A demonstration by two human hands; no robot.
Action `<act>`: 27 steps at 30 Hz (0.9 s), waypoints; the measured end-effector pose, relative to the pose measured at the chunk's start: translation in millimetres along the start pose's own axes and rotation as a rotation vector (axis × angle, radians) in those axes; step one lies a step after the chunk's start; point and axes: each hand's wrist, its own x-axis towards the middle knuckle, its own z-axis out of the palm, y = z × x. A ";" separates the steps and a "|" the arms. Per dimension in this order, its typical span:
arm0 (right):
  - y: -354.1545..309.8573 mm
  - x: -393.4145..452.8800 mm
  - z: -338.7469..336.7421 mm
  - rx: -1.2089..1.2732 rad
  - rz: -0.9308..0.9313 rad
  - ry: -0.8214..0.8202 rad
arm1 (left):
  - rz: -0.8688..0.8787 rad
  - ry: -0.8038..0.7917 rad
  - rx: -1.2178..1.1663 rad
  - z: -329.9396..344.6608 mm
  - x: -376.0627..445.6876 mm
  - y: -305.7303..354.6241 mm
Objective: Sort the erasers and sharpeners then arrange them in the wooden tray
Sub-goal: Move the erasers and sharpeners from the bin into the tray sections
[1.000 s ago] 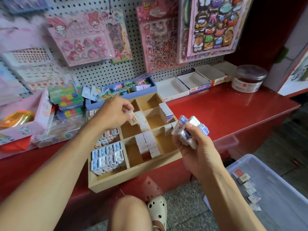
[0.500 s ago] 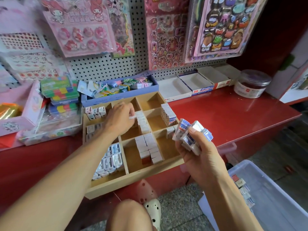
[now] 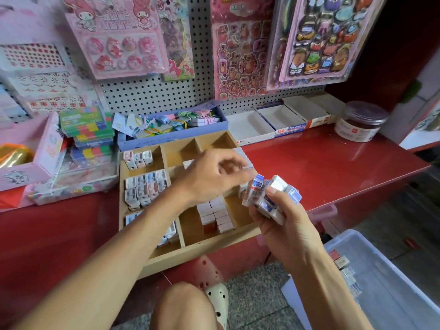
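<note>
Left hand leaves the tray, fingers curled toward erasers gripped by right hand; next pick.

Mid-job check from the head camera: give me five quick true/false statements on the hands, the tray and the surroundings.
1. The right hand grips a bundle of wrapped erasers. True.
2. The wooden tray sits on a green counter. False: the counter is red.
3. The left hand rests in the plastic bin. False: it is over the tray, reaching toward the bundle.
4. Sharpeners fill left compartments. True.
5. The plastic bin stands on the counter. False: it is lower, at right.
</note>
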 end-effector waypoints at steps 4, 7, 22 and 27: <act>-4.0 -0.3 -6.7 0.019 0.000 -0.004 | 0.033 -0.125 -0.088 9.6 0.5 10.6; -10.1 0.1 -15.6 0.038 0.001 0.080 | -0.015 -0.058 -0.172 9.6 5.6 19.1; -33.8 2.5 -51.8 -0.069 -0.097 0.149 | -0.145 0.061 0.371 32.0 60.3 -11.0; -35.0 2.4 -58.2 -0.067 -0.088 0.156 | -0.228 0.077 0.217 42.1 65.3 -23.2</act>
